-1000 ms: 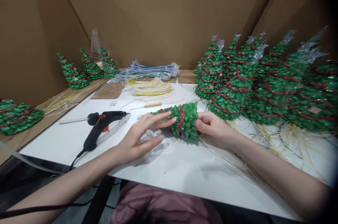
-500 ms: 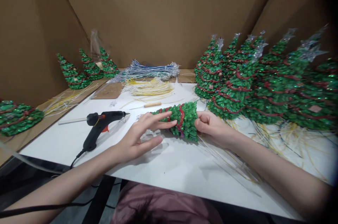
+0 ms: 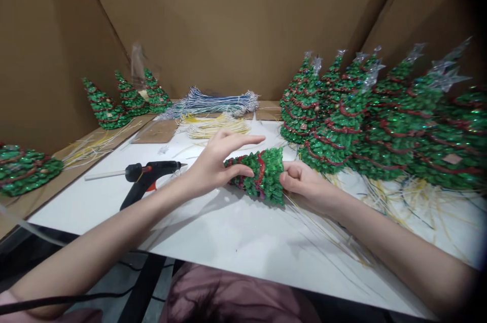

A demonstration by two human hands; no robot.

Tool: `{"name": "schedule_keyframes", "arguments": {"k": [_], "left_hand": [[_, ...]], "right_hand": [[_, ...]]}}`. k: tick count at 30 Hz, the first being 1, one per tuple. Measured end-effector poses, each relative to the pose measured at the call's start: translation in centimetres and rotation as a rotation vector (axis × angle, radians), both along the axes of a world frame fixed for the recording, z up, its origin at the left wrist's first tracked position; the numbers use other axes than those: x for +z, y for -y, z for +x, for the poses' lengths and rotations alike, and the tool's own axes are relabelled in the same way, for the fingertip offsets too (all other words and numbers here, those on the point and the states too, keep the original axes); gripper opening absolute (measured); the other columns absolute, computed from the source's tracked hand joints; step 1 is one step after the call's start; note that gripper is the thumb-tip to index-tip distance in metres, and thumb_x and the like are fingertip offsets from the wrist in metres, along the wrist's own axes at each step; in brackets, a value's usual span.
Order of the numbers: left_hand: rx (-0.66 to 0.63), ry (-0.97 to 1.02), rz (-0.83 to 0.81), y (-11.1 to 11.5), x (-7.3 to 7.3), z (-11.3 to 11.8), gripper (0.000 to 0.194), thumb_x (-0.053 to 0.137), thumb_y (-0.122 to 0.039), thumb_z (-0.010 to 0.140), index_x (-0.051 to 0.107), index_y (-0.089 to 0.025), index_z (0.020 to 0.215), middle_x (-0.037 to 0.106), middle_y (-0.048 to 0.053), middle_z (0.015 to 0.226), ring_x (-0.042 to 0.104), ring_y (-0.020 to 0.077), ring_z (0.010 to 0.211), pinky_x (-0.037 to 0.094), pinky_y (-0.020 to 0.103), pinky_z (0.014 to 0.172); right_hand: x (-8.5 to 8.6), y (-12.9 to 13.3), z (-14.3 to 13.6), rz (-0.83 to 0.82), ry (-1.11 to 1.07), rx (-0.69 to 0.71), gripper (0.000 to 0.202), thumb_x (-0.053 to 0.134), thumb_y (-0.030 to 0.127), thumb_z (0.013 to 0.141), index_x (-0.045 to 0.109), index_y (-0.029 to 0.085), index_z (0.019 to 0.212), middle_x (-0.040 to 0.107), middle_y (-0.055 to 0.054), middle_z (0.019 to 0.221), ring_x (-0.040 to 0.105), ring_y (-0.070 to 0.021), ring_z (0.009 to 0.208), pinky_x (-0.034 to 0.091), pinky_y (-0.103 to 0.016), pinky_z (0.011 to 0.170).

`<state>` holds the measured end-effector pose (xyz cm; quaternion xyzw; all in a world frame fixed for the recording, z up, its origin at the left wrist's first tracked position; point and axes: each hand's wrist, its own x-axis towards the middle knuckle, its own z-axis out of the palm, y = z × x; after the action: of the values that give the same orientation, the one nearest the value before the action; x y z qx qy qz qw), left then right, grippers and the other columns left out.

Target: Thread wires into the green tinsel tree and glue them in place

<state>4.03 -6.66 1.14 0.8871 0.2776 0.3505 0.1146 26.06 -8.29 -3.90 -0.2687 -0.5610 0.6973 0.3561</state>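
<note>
A small green Christmas tree (image 3: 268, 181) with red garland lies on its side on the white board, its base toward the right. My right hand (image 3: 306, 181) is closed at the base, thumb pressed over curled fingers; thin wires trail from there toward me. Over the narrow end, my left hand (image 3: 220, 160) is spread, its thumb in front of the tree and its fingers stretched out above it. The tree's tip is hidden behind that hand. To the left lies a black glue gun (image 3: 152, 173) with a glue stick in its back, its handle partly covered by my forearm.
Several finished trees with clear stars (image 3: 399, 115) stand at right, loose wires (image 3: 422, 206) before them. Wire bundles, blue-white (image 3: 216, 102) and yellow-white (image 3: 213, 128), lie at the back. More trees (image 3: 104, 105) stand back left; another tree (image 3: 26, 171) lies at the left edge. Cardboard walls (image 3: 236, 24) enclose the table.
My left hand has risen and moved away from me over the tree, its fingers lifting off the garland. My right hand and the tree have stayed nearly still.
</note>
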Motion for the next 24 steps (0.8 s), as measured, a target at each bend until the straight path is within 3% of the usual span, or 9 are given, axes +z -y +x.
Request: {"name": "schedule_keyframes", "arguments": {"k": [6, 12, 16, 24], "left_hand": [[-0.073, -0.129, 0.036, -0.8, 0.8, 0.0, 0.048, 0.065, -0.039, 0.079, 0.056, -0.023, 0.123, 0.064, 0.005, 0.119, 0.051, 0.022, 0.098, 0.036, 0.034, 0.089], [-0.096, -0.291, 0.02, -1.1, 1.7, 0.3, 0.048, 0.064, -0.043, 0.079, 0.056, -0.022, 0.122, 0.067, 0.005, 0.104, 0.049, 0.0217, 0.095, 0.032, 0.035, 0.09], [-0.159, -0.352, -0.007, -1.5, 2.5, 0.4, 0.044, 0.06, -0.039, 0.084, 0.054, -0.022, 0.124, 0.064, 0.005, 0.108, 0.049, 0.0208, 0.098, 0.032, 0.033, 0.089], [-0.07, -0.462, 0.09, -1.1, 3.2, 0.6, 0.042, 0.06, -0.029, 0.083, 0.054, -0.025, 0.125, 0.063, 0.006, 0.112, 0.046, 0.0237, 0.105, 0.028, 0.038, 0.092]], "right_hand": [[-0.1, 0.0, 0.0, 0.008, -0.015, 0.008, 0.046, 0.074, 0.051, 0.068, 0.061, 0.012, 0.088, 0.063, -0.004, 0.075, 0.055, -0.0119, 0.064, 0.04, -0.022, 0.057], [-0.1, 0.0, -0.1, -0.01, -0.043, -0.008, 0.041, 0.075, 0.049, 0.067, 0.056, 0.013, 0.077, 0.055, 0.001, 0.065, 0.048, -0.008, 0.055, 0.037, -0.02, 0.053], [-0.1, 0.0, -0.1, -0.016, -0.064, 0.019, 0.039, 0.075, 0.047, 0.069, 0.059, 0.013, 0.081, 0.058, -0.001, 0.069, 0.052, -0.0103, 0.06, 0.039, -0.021, 0.057], [-0.4, -0.3, 0.0, 0.0, -0.065, 0.038, 0.04, 0.074, 0.048, 0.07, 0.059, 0.013, 0.082, 0.058, -0.001, 0.072, 0.051, -0.0098, 0.06, 0.036, -0.021, 0.055]]}}
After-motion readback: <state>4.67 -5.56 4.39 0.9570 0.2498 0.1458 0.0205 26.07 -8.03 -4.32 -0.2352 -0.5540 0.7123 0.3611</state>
